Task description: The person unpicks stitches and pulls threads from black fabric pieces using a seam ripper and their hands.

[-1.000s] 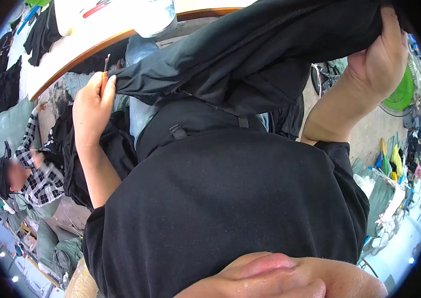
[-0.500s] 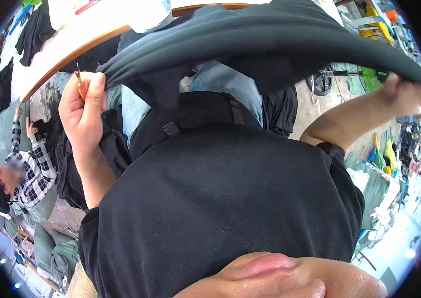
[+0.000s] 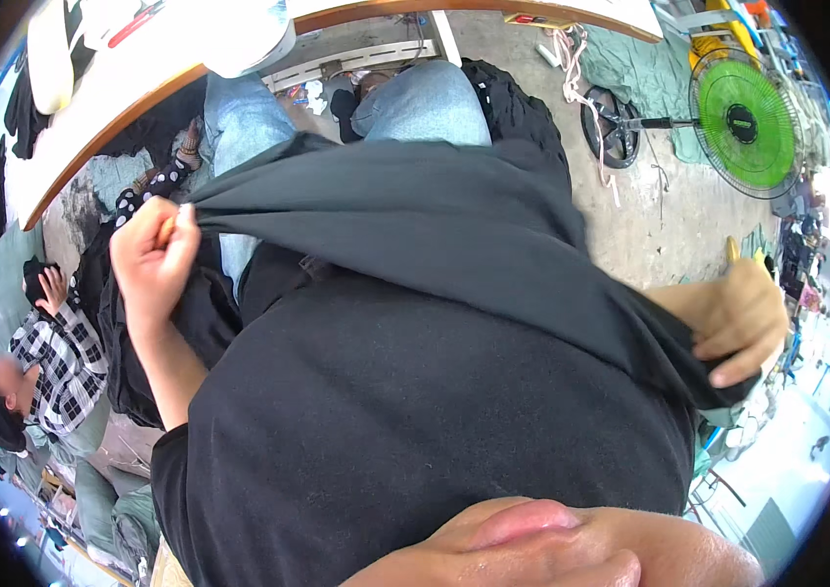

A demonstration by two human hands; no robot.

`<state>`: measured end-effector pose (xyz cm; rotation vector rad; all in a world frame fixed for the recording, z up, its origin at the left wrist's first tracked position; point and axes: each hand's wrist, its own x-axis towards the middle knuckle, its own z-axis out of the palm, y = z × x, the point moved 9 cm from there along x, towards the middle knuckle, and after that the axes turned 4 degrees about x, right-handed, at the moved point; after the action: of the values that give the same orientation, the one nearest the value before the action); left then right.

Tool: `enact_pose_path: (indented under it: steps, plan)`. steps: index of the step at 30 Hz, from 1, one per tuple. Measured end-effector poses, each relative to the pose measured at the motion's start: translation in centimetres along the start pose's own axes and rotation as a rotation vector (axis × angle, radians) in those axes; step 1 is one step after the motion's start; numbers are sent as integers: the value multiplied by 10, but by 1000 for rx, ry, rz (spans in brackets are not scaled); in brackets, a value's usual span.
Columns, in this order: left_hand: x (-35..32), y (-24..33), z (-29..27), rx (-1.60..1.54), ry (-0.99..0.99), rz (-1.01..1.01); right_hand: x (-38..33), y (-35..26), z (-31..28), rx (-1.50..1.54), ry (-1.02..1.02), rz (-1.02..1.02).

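We see dark cloth (image 3: 415,210) stretched across black shirt (image 3: 415,421) and jeans (image 3: 425,106), long axis slanting upper left to lower right. Left hand (image 3: 153,264) clenches its gathered, narrow end plus orange handle (image 3: 166,232); blurred right hand (image 3: 743,318) meets the other end, grip we can't tell.

The white table (image 3: 112,98) bears a pale tub (image 3: 251,44).
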<state>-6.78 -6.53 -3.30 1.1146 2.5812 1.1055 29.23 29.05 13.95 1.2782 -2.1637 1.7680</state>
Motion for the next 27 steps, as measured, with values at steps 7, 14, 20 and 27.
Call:
enact_pose_path:
  steps: [7,14,20,27]
  plan:
    - [-37,-51,-23,162,57,-129,-64,191,-24,196,473,639]
    - [-37,-32,-34,199,247,-87,-221,365,23,91,663,1104]
    - [-19,-45,-32,467,103,-204,-152,290,-40,-143,766,997]
    - [23,63,28,-234,-58,102,99,166,12,-674,290,461]
